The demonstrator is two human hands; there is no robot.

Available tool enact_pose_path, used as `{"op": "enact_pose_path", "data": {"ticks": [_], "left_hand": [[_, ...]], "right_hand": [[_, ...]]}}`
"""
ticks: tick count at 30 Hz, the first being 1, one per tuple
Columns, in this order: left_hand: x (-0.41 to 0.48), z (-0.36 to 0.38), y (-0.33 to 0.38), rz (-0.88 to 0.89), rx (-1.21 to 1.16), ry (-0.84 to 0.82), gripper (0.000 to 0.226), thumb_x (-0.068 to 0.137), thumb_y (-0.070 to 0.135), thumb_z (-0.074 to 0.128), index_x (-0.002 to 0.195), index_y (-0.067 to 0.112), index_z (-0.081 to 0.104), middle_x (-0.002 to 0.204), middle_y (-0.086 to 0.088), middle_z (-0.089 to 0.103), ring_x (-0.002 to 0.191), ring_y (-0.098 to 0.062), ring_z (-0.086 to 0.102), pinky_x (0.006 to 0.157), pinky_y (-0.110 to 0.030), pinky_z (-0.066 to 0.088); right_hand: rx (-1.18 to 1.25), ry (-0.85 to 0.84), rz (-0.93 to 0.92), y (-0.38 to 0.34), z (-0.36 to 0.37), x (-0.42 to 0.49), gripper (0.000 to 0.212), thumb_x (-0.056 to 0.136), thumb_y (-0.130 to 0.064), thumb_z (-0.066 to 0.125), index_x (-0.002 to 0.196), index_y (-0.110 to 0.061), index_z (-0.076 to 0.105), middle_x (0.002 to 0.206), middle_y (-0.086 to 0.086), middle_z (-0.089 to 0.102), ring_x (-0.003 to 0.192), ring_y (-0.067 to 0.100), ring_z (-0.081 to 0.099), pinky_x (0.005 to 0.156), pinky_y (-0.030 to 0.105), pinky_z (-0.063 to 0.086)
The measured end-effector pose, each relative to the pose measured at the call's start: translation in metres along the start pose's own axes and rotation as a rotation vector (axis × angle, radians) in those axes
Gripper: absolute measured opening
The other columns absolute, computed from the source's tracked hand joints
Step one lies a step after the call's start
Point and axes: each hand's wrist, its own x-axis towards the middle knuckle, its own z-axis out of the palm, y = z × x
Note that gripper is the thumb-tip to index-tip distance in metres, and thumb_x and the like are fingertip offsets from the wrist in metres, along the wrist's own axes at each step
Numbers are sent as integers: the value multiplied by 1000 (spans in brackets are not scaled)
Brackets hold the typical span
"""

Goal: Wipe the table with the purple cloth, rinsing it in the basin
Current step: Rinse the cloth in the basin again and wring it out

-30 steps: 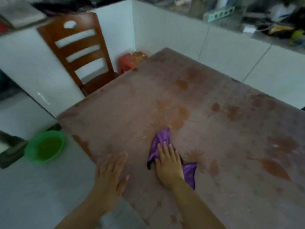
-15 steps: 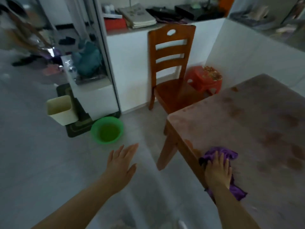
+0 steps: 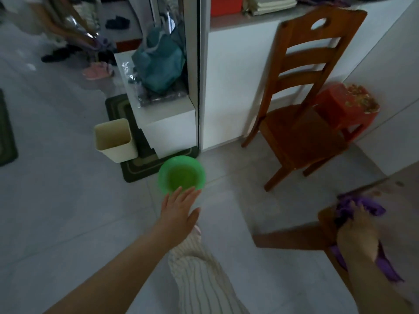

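Dragged to the tabletop (image 3: 405,186) edge, purple cloth (image 3: 367,206) is clenched by right hand (image 3: 357,239); left hand (image 3: 179,211) is held flat toward basin (image 3: 161,176). Cloth is best carried bunched.

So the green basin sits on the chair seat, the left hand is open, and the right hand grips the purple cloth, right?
Not quite. The head view shows the green basin on the floor, left of the chair, not on its seat. The rest holds: the left hand is open and the right hand grips the purple cloth.
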Motion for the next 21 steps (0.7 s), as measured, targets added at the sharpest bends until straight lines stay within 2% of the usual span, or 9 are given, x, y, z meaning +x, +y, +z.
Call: {"op": "enact_pose_path", "data": {"ticks": [2, 4, 6, 9, 12, 14, 17, 19, 21], "left_hand": [[28, -10, -29, -15, 5, -24, 77, 72, 54, 14, 132, 17, 43, 137, -6, 48, 129, -28, 40, 107, -48, 23], [57, -21, -62, -29, 1, -66, 70, 75, 51, 20, 127, 13, 50, 123, -11, 59, 117, -31, 52, 101, -47, 32], [86, -36, -95, -62, -4, -134, 77, 73, 55, 15, 131, 15, 45, 125, -10, 57, 118, -27, 50, 103, -38, 30], [131, -46, -144, -83, -8, -165, 81, 70, 59, 13, 133, 15, 42, 126, -9, 56, 118, -26, 51, 101, -35, 32], [187, -28, -202, -123, -44, -227, 72, 77, 58, 21, 136, 20, 35, 131, -3, 52, 121, -22, 47, 102, -31, 32], [234, 6, -250, -131, -69, -299, 57, 89, 46, 37, 140, 24, 25, 137, 0, 46, 124, -18, 42, 104, -29, 31], [312, 78, -318, -82, -125, -312, 73, 87, 28, 55, 144, 24, 9, 143, -5, 38, 128, -21, 39, 105, -31, 30], [359, 132, -361, -60, -140, -297, 84, 83, 23, 61, 144, 24, 3, 145, -7, 33, 129, -24, 38, 106, -34, 31], [402, 188, -403, -38, -151, -294, 85, 81, 19, 64, 144, 21, 6, 145, -9, 33, 130, -25, 37, 107, -35, 31]], "right_hand": [[148, -29, -24, -60, 27, 16, 34, 95, -10, 34, 122, -19, 52, 110, 19, 61, 90, 37, 57, 69, 35, 47], [264, -158, -44, -124, 69, 26, 24, 97, -17, 34, 104, -23, 57, 94, 15, 61, 77, 29, 53, 55, 15, 44], [399, -333, -63, -185, 122, 27, 25, 98, -19, 36, 95, -29, 58, 92, 5, 61, 82, 25, 57, 60, 9, 46], [613, -502, -46, -256, 196, 25, 22, 96, -13, 40, 101, -20, 61, 91, 6, 66, 81, 23, 64, 74, 40, 56], [677, -584, -71, -310, 271, 25, 31, 91, 6, 43, 113, -14, 54, 88, 15, 65, 79, 22, 65, 74, 30, 55], [674, -613, -77, -331, 337, 28, 29, 91, 2, 50, 106, -21, 53, 87, 9, 66, 79, 23, 66, 75, 30, 54], [616, -642, -80, -340, 454, 39, 25, 87, -11, 62, 84, -30, 46, 77, -8, 63, 68, 0, 60, 62, 11, 43], [584, -692, -88, -333, 534, 45, 26, 83, -12, 66, 76, -30, 49, 73, -10, 61, 62, -6, 56, 60, 10, 42], [552, -746, -98, -322, 609, 51, 20, 81, -13, 68, 74, -27, 56, 74, -10, 62, 64, -5, 56, 63, 12, 45]]}}
